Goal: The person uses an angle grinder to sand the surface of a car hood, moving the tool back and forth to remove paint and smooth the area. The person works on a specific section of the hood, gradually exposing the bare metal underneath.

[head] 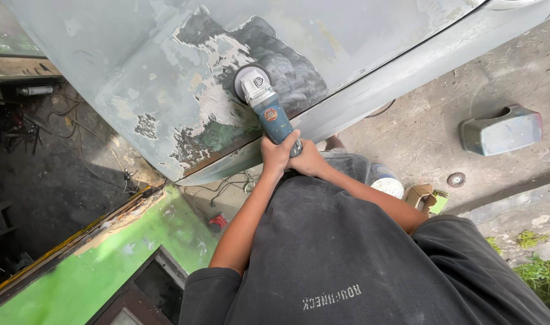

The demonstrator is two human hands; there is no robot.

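Nearest the viewer stands the person, in a dark dusty shirt, both arms stretched forward to the angle grinder (269,108), which serves as the landmark here. The left hand (276,153) and the right hand (307,161) meet at the rear of the grinder's blue body, each grip closed around the handle end, the two hands touching one another.

The grinder's grey head and round disc lie flat against the car body panel (166,78), a pale grey sheet that rises beyond the hands. Around the disc the paint is gone: a dark, scuffed bare patch (293,66) lies just right of and above the grinder, while flaking filler and green undercoat show left of and below it. My judgement: the stripping of this panel is in progress and partly done, with the ragged coating to the grinder's left not yet cleared. The next move calls for a firm two-handed hold and the disc kept flat while it travels toward that edge.

Below and left of the grinder a green panel (136,241) lies low, with cables (226,186) on the floor between. Right of the grinder, past the right forearm, sit a white round tub (388,186) and a small cardboard box (420,195). Farther right, on the concrete floor (419,120), rests a grey moulded car part (500,129).
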